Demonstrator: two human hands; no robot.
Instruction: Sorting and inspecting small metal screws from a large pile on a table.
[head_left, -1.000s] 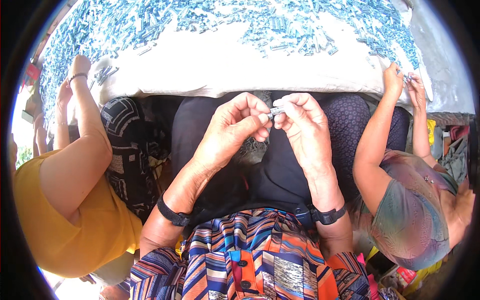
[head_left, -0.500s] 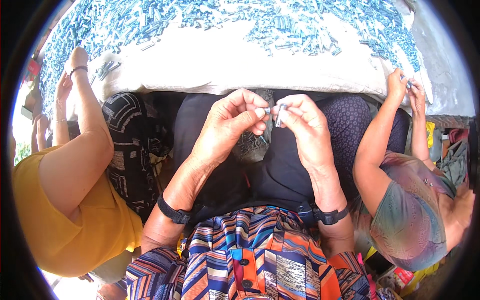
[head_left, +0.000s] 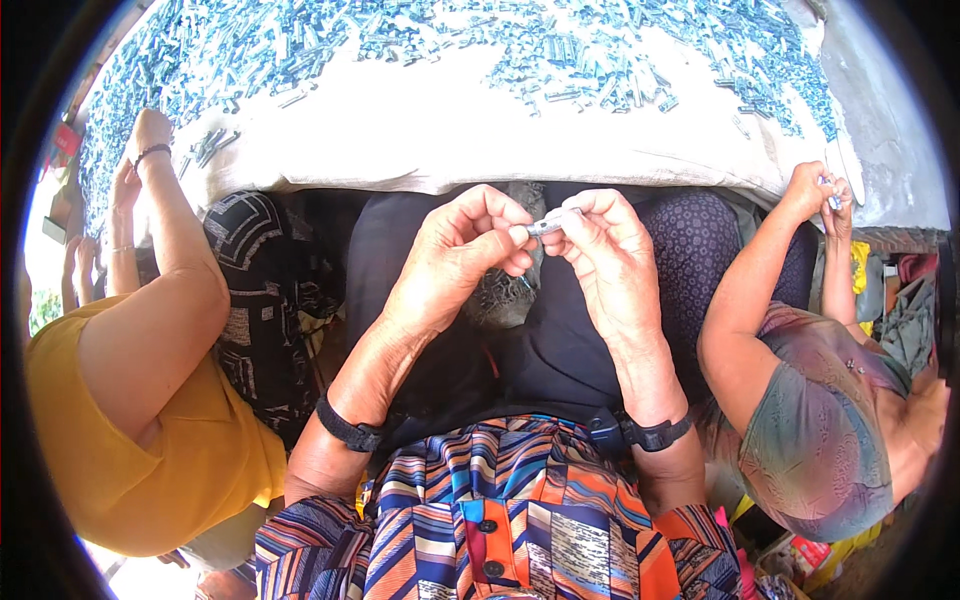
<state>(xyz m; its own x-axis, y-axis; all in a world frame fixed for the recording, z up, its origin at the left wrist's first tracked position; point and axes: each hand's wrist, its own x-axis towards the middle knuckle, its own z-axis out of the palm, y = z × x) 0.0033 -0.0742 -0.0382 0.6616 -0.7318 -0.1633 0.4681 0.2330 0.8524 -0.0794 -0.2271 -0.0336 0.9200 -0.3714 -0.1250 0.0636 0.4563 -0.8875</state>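
Observation:
Over my lap, in front of the table edge, my left hand (head_left: 455,250) is closed in a pinch, its thumb and forefinger on the left end of a small silver metal cylinder (head_left: 553,222). My right hand (head_left: 608,250) pinches the same cylinder's right part between thumb and fingers. The cylinder lies slantwise between the fingertips, its right end higher. Whether it is one piece or two pushed together end to end, I cannot tell. A small dark, thin bit (head_left: 526,282) shows just below my left fingers; what it is stays unclear.
Ahead, a table with a pale cloth (head_left: 400,130) bears heaps of small metal cylinders (head_left: 580,65). A co-worker in a yellow top (head_left: 150,420) sits close on the left. Another, in a patterned top (head_left: 820,430), sits close on the right, handling a small metal piece.
My right hand has brought its upright metal piece over to the left and tilted it, so it now meets what my left fingers hold. The right co-worker's hands have moved slightly nearer.

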